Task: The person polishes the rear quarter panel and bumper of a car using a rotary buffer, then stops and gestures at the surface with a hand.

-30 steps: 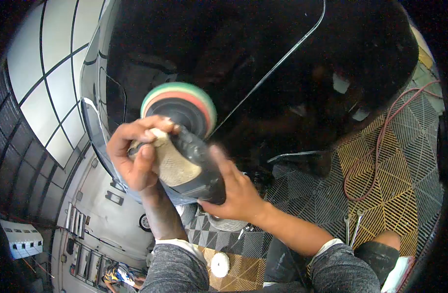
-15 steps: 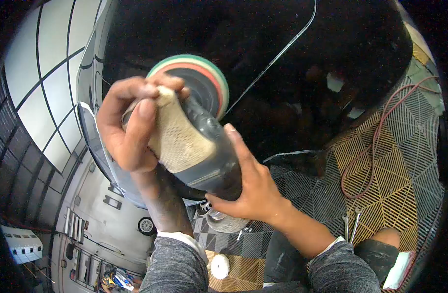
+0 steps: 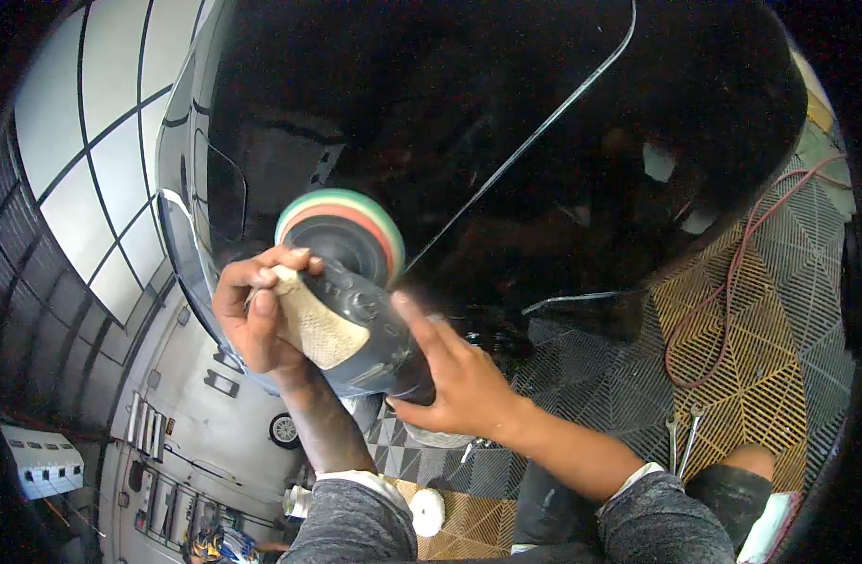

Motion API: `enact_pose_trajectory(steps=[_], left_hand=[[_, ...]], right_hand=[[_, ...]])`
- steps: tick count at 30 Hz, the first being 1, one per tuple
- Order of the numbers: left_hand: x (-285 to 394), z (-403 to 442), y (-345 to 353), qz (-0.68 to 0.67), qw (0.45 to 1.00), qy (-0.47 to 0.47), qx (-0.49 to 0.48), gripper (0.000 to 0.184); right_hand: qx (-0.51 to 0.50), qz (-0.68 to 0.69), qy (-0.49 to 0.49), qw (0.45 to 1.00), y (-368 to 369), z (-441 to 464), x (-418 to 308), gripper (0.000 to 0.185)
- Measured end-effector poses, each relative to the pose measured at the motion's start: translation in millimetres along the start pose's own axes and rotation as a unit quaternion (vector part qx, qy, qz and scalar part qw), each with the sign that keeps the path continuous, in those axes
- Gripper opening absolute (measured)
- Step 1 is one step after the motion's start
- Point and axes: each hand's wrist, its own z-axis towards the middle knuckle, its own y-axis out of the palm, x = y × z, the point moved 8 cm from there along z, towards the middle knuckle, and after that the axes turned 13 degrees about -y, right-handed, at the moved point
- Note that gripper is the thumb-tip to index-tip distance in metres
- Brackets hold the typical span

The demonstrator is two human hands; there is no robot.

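Note:
Both hands hold a dark car polisher (image 3: 398,350) with a worn tan grip cover. Its round foam pad (image 3: 390,224), layered green, cream and orange, lies against a glossy black car panel (image 3: 506,75). My left hand (image 3: 252,315) is curled around the polisher's head, with the thumb on the near side and fingertips over the top. My right hand (image 3: 468,376) wraps the rear of the body, thumb below and fingers along the upper side. Whether the pad is spinning I cannot tell.
A red hose (image 3: 729,310) loops over the grey and yellow grid floor tiles (image 3: 769,395) at right. Two wrenches (image 3: 687,437) lie near my knee. A round white pad (image 3: 428,512) rests on the floor below. Against the left wall stands a wheel (image 3: 283,430).
The polisher and both hands have moved down and left in view, the pad travelling along the black panel. Both hands keep hold of it.

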Motion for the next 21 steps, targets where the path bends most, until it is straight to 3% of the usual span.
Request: enact_pose_trajectory(steps=[3, 10, 12, 17, 19, 21], left_hand=[[-5.6, -9.3, -17.3, -0.018, 0.999, 0.002, 0.041, 0.022], [-3.7, 3.4, 17.9, -0.120, 0.991, 0.005, 0.065, 0.017], [-7.0, -0.6, 16.2, -0.108, 0.988, -0.007, 0.112, 0.016], [-24.9, -21.7, -16.6, -0.168, 0.970, -0.013, 0.174, 0.015], [-36.5, -31.5, -39.2, -0.207, 0.960, -0.012, 0.190, 0.013], [-41.9, -46.3, -60.8, -0.229, 0.948, -0.014, 0.222, 0.012]], right_hand=[[-0.062, 0.002, 0.035, 0.997, 5.4, 2.8, -1.6, 0.118], [-0.127, -0.088, 0.073, 0.985, -37.7, 16.8, -18.4, 0.119], [-0.120, -0.108, -0.007, 0.987, -47.7, 29.4, -34.9, 0.119], [-0.184, -0.115, 0.069, 0.974, -37.0, 25.5, -33.0, 0.122], [-0.258, -0.115, 0.140, 0.949, -29.1, 6.2, -32.9, 0.123], [-0.264, -0.083, 0.227, 0.934, -27.2, -18.1, -31.1, 0.122]])
